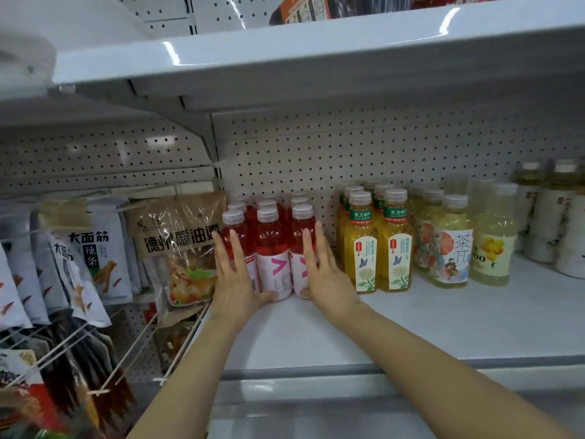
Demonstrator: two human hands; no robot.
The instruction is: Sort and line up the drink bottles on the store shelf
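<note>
White shelf (411, 318), both hands' straight fingers (235, 245) flat against red bottles (272, 245)

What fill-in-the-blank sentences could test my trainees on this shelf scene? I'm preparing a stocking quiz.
1. Both hands press flat against the group of ____ drink bottles.
2. The left hand is on the side nearest the hanging ____ packets.
3. Right of the right hand stand the ____ bottles with green neck labels.
4. The bottles' caps are ____.

Missing words: red; snack; yellow; white
</note>
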